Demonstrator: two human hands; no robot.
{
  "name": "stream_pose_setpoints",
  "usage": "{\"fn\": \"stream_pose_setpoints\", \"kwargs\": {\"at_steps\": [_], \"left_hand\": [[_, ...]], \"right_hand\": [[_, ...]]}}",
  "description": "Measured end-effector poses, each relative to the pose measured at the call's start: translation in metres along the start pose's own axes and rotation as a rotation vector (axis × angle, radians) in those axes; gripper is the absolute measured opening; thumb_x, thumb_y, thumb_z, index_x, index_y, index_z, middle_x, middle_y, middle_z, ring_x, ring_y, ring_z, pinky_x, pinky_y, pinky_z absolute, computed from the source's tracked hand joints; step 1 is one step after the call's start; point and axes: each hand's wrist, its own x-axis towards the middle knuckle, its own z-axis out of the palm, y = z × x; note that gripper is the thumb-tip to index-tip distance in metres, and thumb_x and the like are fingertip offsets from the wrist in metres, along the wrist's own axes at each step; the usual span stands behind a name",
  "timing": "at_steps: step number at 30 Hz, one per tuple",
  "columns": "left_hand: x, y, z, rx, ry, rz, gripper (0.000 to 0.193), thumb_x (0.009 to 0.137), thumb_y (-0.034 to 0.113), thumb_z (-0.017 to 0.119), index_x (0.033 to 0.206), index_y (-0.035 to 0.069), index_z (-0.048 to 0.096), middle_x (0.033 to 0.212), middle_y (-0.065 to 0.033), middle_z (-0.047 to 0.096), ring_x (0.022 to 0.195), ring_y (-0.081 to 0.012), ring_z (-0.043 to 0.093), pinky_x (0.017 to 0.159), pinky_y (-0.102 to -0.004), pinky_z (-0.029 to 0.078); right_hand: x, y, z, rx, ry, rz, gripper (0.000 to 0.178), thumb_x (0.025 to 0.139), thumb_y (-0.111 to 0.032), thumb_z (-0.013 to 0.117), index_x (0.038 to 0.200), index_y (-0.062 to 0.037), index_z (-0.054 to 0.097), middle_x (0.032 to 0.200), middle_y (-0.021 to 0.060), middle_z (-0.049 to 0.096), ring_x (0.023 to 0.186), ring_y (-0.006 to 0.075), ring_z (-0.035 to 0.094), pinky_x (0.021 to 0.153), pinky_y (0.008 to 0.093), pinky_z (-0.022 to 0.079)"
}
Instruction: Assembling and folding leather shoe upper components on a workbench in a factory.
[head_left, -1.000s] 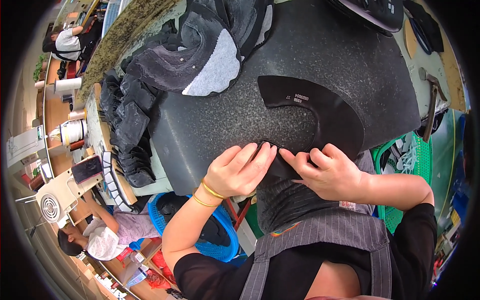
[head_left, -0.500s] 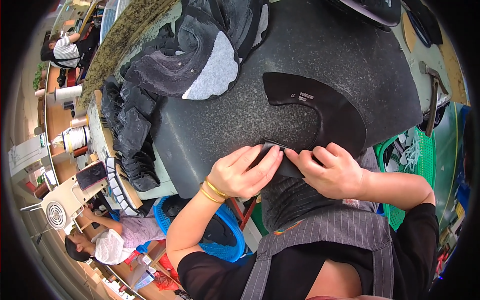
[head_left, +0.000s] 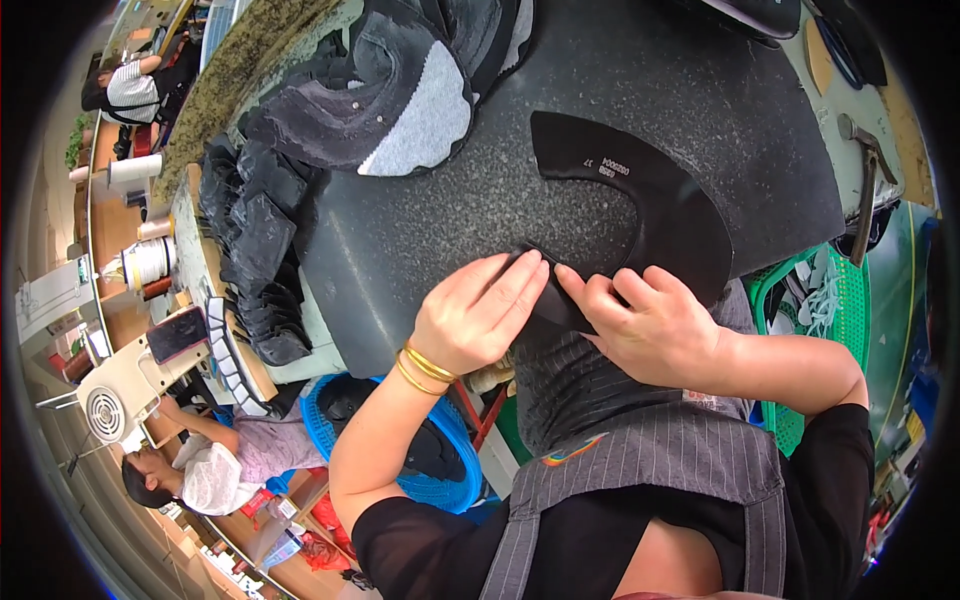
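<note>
A black, U-shaped leather piece, like part of a shoe upper, lies on the dark speckled work mat, with pale printing near its far end. Its near end is pinched between my two hands at the mat's front edge. My left hand, with gold bangles at the wrist, has thumb and fingers closed on a small folded edge. Right beside it, my right hand presses on the piece with its fingers curled. The fingers cover most of the fold.
Stacked black pieces line the mat's left side. Grey-black fabric pieces are heaped at the far left. A hammer lies on the right. Blue and green baskets stand below. Another person sits at a machine on the left.
Both hands have shifted slightly away from me, and the leather piece's far end has moved farther up the mat. My left fingers now sit closer over the folded edge.
</note>
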Motion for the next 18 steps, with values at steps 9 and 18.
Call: {"fn": "stream_pose_setpoints", "kwargs": {"at_steps": [9, 18], "left_hand": [[-0.006, -0.002, -0.023, -0.074, -0.226, -0.162, 0.054, 0.073, 0.029, 0.075, 0.123, 0.01, 0.071, 0.133, -0.0013, 0.065, 0.124, -0.0341, 0.057, 0.101, -0.0486, 0.048], [-0.015, 0.088, 0.036, 0.066, -0.117, -0.272, 0.061, 0.087, 0.03, 0.071, 0.138, 0.001, 0.056, 0.148, -0.0156, 0.052, 0.137, -0.0333, 0.05, 0.114, -0.051, 0.037]], "right_hand": [[-0.016, 0.002, 0.002, -0.076, -0.009, -0.02, 0.065, 0.081, -0.028, 0.067, 0.144, -0.0127, 0.057, 0.086, -0.001, 0.039, 0.077, 0.0111, 0.045, 0.061, 0.0262, 0.038], [-0.039, 0.025, 0.008, -0.007, 0.196, -0.117, 0.053, 0.074, -0.021, 0.066, 0.124, -0.0052, 0.067, 0.119, 0.0097, 0.059, 0.117, 0.0261, 0.057, 0.104, 0.0424, 0.046]]}}
